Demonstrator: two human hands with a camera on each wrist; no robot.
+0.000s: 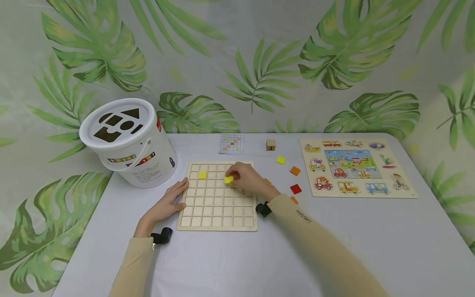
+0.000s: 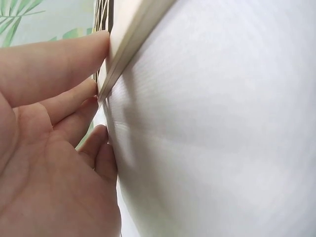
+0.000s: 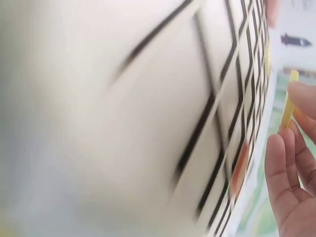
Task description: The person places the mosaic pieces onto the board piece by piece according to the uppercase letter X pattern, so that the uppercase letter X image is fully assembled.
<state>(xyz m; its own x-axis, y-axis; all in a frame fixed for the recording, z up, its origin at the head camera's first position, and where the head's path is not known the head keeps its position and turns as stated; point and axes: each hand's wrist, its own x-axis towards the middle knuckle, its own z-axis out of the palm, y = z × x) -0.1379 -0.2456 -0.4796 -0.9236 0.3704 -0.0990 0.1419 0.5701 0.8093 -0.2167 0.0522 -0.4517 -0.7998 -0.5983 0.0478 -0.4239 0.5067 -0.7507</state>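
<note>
A wooden grid board [image 1: 217,210] lies on the white table. My right hand [image 1: 245,177] pinches a yellow square tile [image 1: 228,179] above the upper right part of the grid; in the right wrist view the tile [image 3: 288,106] stands on edge between thumb and fingers. One yellow tile [image 1: 202,175] sits in a cell at the upper left. An orange-red tile [image 3: 240,170] shows on the grid in the right wrist view, hidden by my hand in the head view. My left hand [image 1: 170,200], fingers extended, touches the board's left edge [image 2: 121,59].
Loose tiles lie right of the board: yellow [image 1: 280,159], orange [image 1: 295,170], red [image 1: 295,189]. Behind are a small pattern card [image 1: 231,144] and a wooden cube [image 1: 271,144]. A white bucket [image 1: 148,165] stands at left, a picture puzzle board [image 1: 315,181] at right.
</note>
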